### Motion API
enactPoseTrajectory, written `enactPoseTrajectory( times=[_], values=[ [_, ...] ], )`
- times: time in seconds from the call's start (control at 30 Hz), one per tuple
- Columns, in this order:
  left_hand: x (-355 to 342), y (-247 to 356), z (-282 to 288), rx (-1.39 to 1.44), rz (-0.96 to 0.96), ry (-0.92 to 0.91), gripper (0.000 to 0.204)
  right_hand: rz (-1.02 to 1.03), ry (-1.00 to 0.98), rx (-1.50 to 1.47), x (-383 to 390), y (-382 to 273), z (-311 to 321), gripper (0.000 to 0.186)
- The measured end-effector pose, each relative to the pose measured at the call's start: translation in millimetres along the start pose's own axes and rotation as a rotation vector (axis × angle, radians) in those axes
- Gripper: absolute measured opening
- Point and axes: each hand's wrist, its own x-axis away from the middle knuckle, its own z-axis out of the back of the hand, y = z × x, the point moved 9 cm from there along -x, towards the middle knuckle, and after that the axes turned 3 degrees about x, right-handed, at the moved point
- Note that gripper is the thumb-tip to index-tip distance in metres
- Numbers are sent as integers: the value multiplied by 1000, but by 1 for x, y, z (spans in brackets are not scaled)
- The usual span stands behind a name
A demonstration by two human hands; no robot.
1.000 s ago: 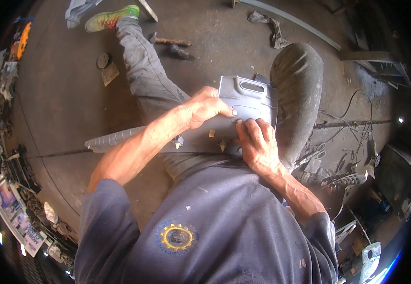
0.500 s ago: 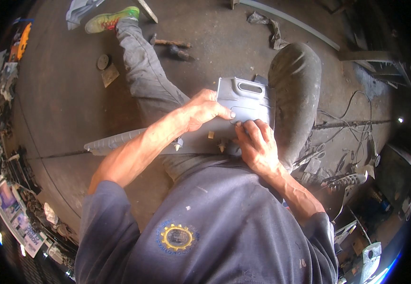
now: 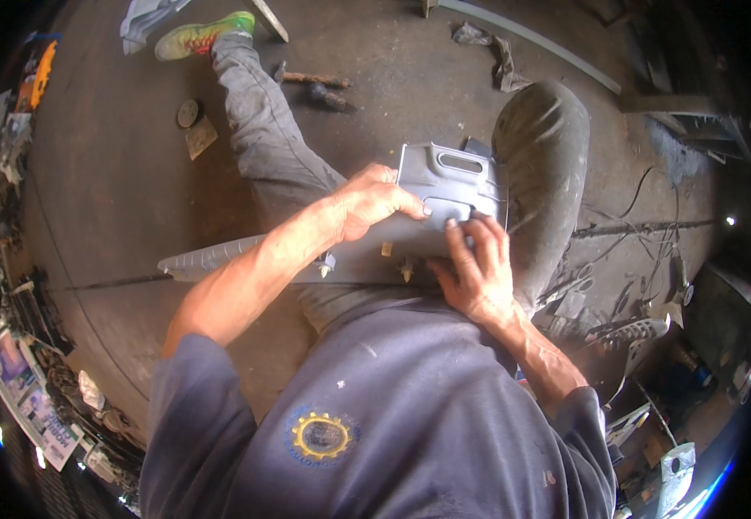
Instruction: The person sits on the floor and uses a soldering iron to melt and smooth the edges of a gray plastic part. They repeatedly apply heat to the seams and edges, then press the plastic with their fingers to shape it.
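A long grey plastic trim panel (image 3: 418, 169) lies across my lap, with an oval slot near its far right end. My left hand (image 3: 368, 204) is closed on the panel's left edge, thumb pressed on top; its other fingers are hidden. On the raised part, below the slot, my right hand (image 3: 481, 275) rests its bent fingertips, with the thumb apart from them. Two pale clips, one by my left forearm (image 3: 325, 262) and one left of my right thumb (image 3: 406, 270), stick up from the panel's near side beside a small yellowish square (image 3: 386, 249).
Two hammers (image 3: 315, 80) (image 3: 332, 98) lie on the floor beyond my left leg. A round disc (image 3: 188, 112) and a flat scrap (image 3: 201, 138) are further left. Cables (image 3: 652, 216) and scissors (image 3: 570, 284) lie to the right. A rag (image 3: 503, 65) lies ahead, near a metal rail (image 3: 540, 36).
My right hand has slid slightly right and forward on the panel, its fingers straightening and its thumb moving apart. The panel has tilted and shifted slightly right. My left hand stays put.
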Motion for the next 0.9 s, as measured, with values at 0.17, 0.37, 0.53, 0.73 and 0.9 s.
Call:
enactPoseTrajectory(
  times=[0.17,0.37,0.53,0.73,0.9],
  values=[
    [5,4,-1,-29,29,77,27,-370,32,-39,8,38,17,78],
    [-1,-4,1,83,72,-12,26,-656,135,-432,15,65,27,85],
    [17,4,-8,-71,-42,-1,35,-1030,-13,-1013,14,64,19,85],
    [47,-8,-24,-128,-98,-34,35,-1184,-212,-1484,25,67,-12,42],
    [44,-5,-22,-197,-131,-8,33,-1179,-160,-1453,27,70,-18,42]
  ],
)
